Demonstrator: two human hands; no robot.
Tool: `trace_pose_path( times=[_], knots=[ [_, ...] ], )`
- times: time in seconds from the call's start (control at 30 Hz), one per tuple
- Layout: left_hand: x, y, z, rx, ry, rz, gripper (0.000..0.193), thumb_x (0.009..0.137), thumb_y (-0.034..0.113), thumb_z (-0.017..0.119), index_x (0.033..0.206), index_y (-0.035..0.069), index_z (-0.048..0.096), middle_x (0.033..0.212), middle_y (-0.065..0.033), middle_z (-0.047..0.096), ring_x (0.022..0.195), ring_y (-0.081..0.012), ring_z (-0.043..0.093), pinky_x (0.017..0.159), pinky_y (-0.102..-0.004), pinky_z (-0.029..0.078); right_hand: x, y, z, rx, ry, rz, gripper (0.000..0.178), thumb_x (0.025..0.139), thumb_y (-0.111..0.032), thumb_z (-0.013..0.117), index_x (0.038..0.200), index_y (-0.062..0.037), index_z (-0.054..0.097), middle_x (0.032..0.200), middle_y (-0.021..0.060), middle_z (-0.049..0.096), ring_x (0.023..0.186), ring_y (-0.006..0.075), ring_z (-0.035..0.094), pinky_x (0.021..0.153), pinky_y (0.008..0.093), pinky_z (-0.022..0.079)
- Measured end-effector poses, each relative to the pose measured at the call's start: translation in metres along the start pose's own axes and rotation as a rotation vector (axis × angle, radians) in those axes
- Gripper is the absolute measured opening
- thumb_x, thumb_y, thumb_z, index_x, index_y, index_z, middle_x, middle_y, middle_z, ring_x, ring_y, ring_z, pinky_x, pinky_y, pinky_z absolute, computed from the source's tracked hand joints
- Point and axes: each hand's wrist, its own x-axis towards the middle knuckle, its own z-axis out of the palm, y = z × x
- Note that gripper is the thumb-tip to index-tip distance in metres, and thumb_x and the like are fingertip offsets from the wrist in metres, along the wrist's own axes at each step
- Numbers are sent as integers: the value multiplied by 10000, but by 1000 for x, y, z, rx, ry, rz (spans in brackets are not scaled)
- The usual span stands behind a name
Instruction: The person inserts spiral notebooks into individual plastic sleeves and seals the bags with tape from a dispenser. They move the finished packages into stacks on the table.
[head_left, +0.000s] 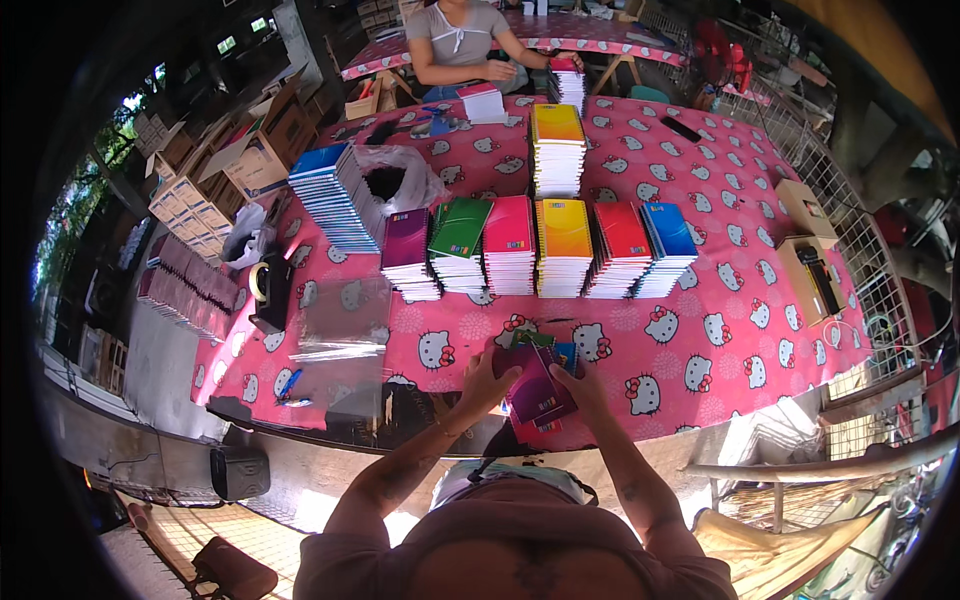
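Left hand (486,384) and right hand (583,388) pinched the purple notebook (536,384), lower centre, likely steadying it. Mid-frame stacks (510,256) stood colour-sorted, seemingly for easy reach.

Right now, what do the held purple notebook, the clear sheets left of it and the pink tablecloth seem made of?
Purple notebook: probably smooth card cover, given its flat, stiff face; coating unclear.
Clear sheets: likely glossy plastic film; tablecloth shows through, edges glare white.
Tablecloth: printed fabric or vinyl; weave too small to tell.
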Motion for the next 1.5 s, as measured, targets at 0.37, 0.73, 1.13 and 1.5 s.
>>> trace_pose_path(
  times=[0.37,0.73,1.13,1.5],
  knots=[
    [-32,-71,-106,-752,-323,85,687,905,94,600,1535,30,334,1288,-97,542,1130,-159,542,974,-330,450,-1,-37,70,537,-496,401,580,836,-110,780,1318,-82,459,1103,92,649,885,228,708,754,384,636],
    [-56,-117,-104,-906,-367,204,690,881,10,621,1504,19,324,1359,-132,509,1247,-197,513,1032,-345,458,-82,-20,150,766,-367,125,517,872,-156,747,1307,-31,496,1133,112,648,1008,240,678,807,390,611],
    [-125,-29,-193,-952,-411,437,702,844,1,749,1415,-5,339,1337,-145,504,1204,-193,538,994,-357,473,-133,-32,169,1203,-382,-261,671,769,-205,773,1340,4,490,1215,150,642,1119,297,644,940,434,555],
    [-158,-3,-218,-355,335,1019,530,797,42,791,1274,-50,577,1211,-213,617,1083,-356,642,905,-424,555,-148,-54,178,1227,-316,-418,859,690,-206,814,1412,4,398,1303,187,578,1154,326,620,968,466,544]
  ],
)
